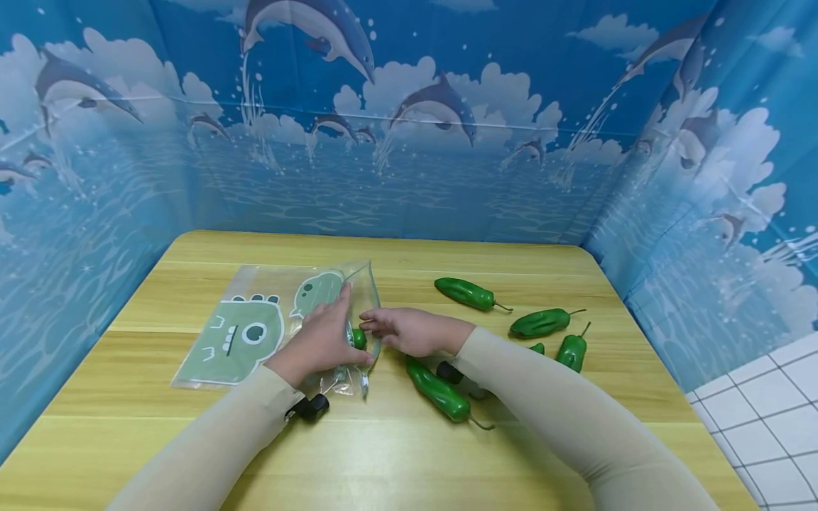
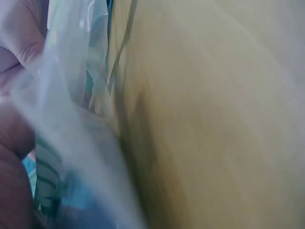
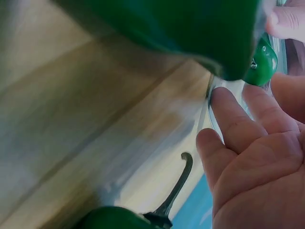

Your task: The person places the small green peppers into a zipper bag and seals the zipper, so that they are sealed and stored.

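Note:
A clear plastic zip bag (image 1: 255,284) with green cartoon prints lies on the left part of the table, its mouth facing right. My left hand (image 1: 322,337) holds the bag near the mouth, index finger and thumb spread apart. Inside the mouth shows the end of a green pepper (image 1: 359,338), also visible in the right wrist view as a shiny green pepper (image 3: 263,64). Just at the opening is my right hand (image 1: 415,332); its palm (image 3: 262,176) is bare and the fingers are loosely extended. Below it lies another green pepper (image 1: 441,390).
More green peppers lie to the right: one at the back (image 1: 466,292), a wrinkled pepper (image 1: 542,323) and an upright-lying pepper (image 1: 571,351). One pepper tip (image 1: 538,348) is partly hidden by the right sleeve (image 1: 543,397). A dolphin-print curtain (image 1: 409,177) surrounds the wooden table (image 1: 358,461).

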Motion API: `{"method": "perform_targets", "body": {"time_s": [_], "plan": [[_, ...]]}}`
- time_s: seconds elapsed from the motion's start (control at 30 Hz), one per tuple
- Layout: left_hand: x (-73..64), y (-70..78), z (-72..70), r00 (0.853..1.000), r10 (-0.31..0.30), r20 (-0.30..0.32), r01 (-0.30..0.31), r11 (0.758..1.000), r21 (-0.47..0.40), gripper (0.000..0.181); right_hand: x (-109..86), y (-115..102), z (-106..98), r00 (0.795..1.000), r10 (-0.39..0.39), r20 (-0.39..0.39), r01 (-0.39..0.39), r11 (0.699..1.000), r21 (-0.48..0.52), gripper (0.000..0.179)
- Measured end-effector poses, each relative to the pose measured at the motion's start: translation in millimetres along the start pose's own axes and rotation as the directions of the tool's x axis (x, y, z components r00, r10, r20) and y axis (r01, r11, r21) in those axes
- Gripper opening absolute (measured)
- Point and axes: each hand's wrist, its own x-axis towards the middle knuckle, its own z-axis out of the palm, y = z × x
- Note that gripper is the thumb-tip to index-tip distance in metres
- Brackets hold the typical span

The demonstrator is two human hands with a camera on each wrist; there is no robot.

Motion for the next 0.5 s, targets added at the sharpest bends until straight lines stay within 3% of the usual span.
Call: {"method": "perform_targets", "body": {"time_s": [0.3, 0.5], "plan": [[-1.4, -1.2, -3.2, 1.000, 0.004, 0.001, -0.004, 0.999, 0.036, 0.153, -3.9, 0.9, -1.7, 1.000, 0.024, 0.003, -0.024, 1.000, 0.011, 0.064], [-0.7, -1.8, -2.9, 1.000, 0.008, 0.006, -0.008, 0.999, 0.044, 0.153, -4.7, 0.9, -0.7, 1.000, 0.000, 0.007, 0.000, 1.000, -0.011, 0.063]]}}
